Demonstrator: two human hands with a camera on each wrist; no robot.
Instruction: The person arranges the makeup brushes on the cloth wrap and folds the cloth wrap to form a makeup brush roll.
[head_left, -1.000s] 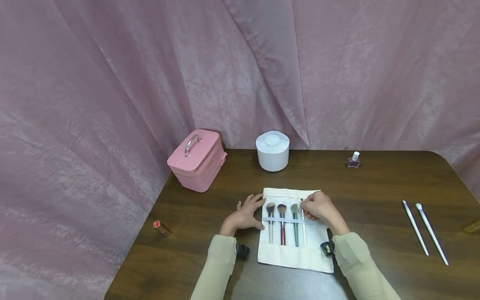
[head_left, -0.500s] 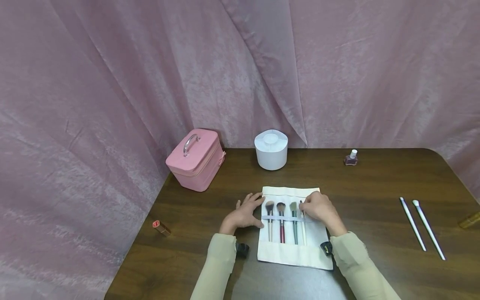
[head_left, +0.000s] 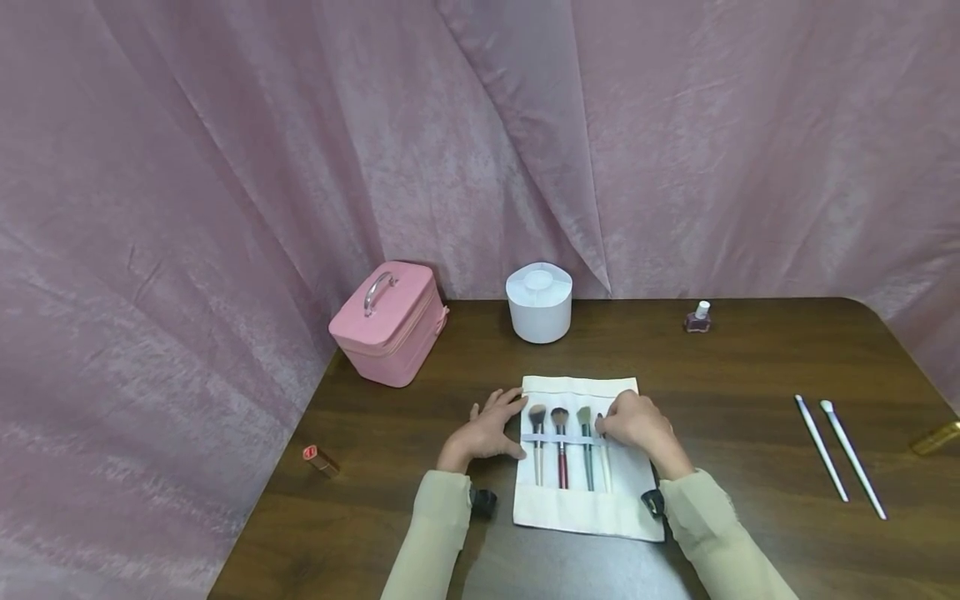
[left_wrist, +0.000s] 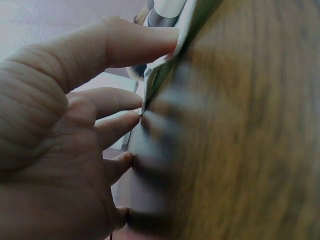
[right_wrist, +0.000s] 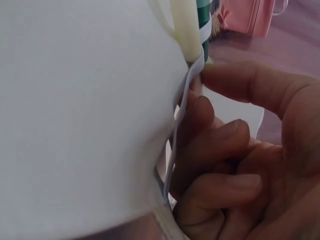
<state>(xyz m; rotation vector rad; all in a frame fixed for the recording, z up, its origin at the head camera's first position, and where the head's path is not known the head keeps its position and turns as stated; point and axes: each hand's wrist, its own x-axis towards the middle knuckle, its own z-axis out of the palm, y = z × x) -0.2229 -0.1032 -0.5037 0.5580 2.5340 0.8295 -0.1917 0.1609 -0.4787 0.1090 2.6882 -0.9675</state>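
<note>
A cream fabric brush roll (head_left: 562, 512) lies unfolded on the table. Several makeup brushes stand side by side under its pale elastic strap (right_wrist: 175, 135). My left hand (head_left: 483, 432) is spread at the roll's left edge, with thumb and fingertips touching the edge and table. At the strap's right part, my right hand (head_left: 641, 423) pinches a pale-handled makeup brush (head_left: 606, 471) near its upper end. In the right wrist view, thumb and curled fingers meet just by the strap, below the pale handle (right_wrist: 186, 30); the brush's tip is hidden by the fingers.
A pink vanity case (head_left: 392, 323) and a white lidded container (head_left: 539, 304) stand at the back. Nail polish (head_left: 698, 317) sits back right. Two white brushes (head_left: 853, 458) and a gold tube (head_left: 935, 438) lie right; a lipstick (head_left: 321, 461) lies left.
My right hand stays at the same brush, its fingers shifting slightly down toward the strap. The left hand keeps its place at the roll's edge. The head view has drifted slightly.
</note>
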